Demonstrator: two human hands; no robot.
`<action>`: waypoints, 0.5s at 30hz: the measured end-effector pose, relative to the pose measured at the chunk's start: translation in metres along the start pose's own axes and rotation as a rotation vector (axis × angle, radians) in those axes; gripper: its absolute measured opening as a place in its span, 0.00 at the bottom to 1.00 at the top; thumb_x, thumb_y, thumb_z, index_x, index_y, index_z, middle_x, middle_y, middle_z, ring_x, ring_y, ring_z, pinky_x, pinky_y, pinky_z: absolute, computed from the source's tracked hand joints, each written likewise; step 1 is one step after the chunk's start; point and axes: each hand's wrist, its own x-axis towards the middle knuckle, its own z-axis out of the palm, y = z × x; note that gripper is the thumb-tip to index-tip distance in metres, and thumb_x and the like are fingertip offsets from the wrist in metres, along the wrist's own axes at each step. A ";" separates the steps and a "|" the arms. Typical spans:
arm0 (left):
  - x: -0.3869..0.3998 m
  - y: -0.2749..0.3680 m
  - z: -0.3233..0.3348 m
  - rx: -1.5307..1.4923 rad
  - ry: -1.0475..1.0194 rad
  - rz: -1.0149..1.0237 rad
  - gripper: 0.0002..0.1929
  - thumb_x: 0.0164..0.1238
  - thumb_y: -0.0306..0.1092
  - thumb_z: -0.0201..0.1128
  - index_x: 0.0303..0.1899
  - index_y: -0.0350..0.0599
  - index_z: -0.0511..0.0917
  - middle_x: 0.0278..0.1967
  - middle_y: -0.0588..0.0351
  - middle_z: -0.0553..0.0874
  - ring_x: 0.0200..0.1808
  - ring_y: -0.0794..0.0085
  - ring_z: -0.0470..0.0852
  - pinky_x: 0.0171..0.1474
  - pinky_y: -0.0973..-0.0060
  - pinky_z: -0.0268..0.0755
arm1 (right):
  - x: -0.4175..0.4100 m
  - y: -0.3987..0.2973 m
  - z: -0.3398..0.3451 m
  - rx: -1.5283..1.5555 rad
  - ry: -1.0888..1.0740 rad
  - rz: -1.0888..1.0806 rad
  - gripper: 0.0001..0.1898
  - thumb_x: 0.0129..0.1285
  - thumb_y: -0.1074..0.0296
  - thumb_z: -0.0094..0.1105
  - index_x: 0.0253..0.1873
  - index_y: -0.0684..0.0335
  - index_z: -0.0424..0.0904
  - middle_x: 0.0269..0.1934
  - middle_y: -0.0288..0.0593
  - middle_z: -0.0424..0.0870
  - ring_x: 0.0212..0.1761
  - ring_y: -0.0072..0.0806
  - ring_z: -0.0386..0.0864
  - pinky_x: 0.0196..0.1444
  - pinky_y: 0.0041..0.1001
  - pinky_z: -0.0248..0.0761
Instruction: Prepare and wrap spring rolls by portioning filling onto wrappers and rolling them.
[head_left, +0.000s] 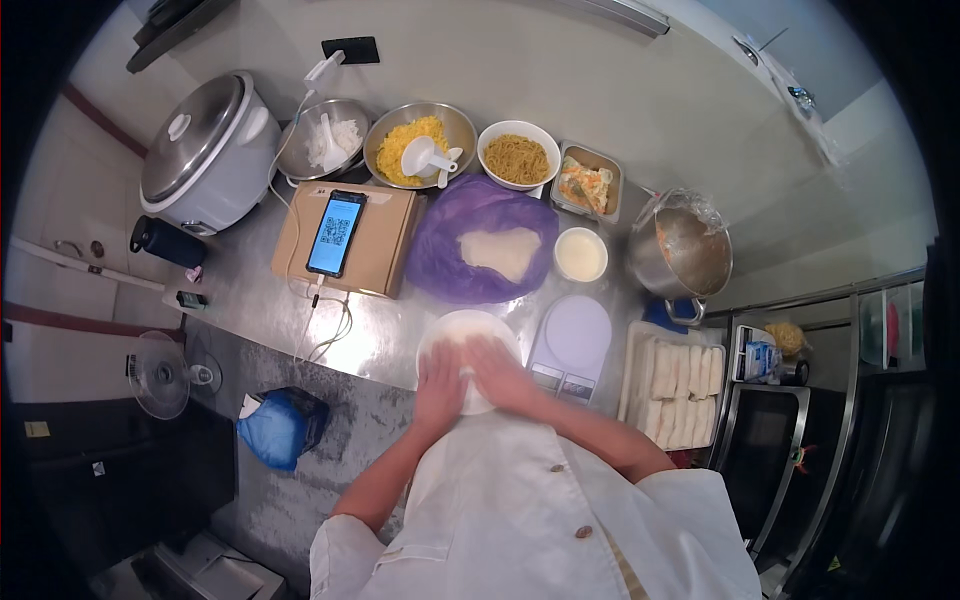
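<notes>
My left hand (441, 382) and my right hand (500, 369) lie palm down, side by side, over a round white plate (469, 322) at the steel table's front edge. Motion blurs the fingers, and whatever is under them is hidden. Just beyond the plate, pale thin wrappers (501, 251) rest on a purple plastic bag (442, 262). A white bowl (580, 255) of pale cream liquid stands right of the bag. Close to my right hand is a white digital kitchen scale (577, 334) with nothing on its platform. Pale rolls (682, 390) fill a tray (632, 375) farther right.
Along the wall stand a rice cooker (202, 157), a bowl of white rice (346, 139), yellow rice (405, 146), noodles (517, 159) and a metal pan of vegetables (586, 184). A phone (336, 234) on a cardboard box (390, 232) trails a cable. A steel pot (682, 255) stands right.
</notes>
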 end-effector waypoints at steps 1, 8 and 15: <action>0.002 -0.001 0.000 0.011 0.004 0.017 0.34 0.76 0.44 0.54 0.74 0.33 0.56 0.75 0.37 0.59 0.78 0.45 0.56 0.76 0.44 0.46 | 0.000 0.000 -0.001 -0.004 0.021 -0.006 0.31 0.73 0.61 0.49 0.75 0.70 0.57 0.77 0.55 0.58 0.80 0.47 0.54 0.79 0.48 0.48; 0.005 0.003 -0.009 -0.094 -0.111 0.025 0.35 0.73 0.39 0.56 0.73 0.29 0.56 0.73 0.32 0.61 0.77 0.38 0.56 0.75 0.45 0.51 | 0.000 0.011 -0.005 0.049 -0.073 0.033 0.31 0.72 0.62 0.49 0.75 0.71 0.57 0.78 0.55 0.56 0.80 0.47 0.53 0.77 0.49 0.50; 0.000 0.010 0.006 -0.190 -0.066 0.065 0.38 0.69 0.40 0.59 0.73 0.27 0.54 0.74 0.30 0.58 0.76 0.37 0.56 0.74 0.44 0.54 | 0.006 0.026 -0.021 0.319 -0.129 0.063 0.28 0.72 0.63 0.50 0.73 0.67 0.62 0.74 0.56 0.63 0.77 0.45 0.61 0.76 0.46 0.55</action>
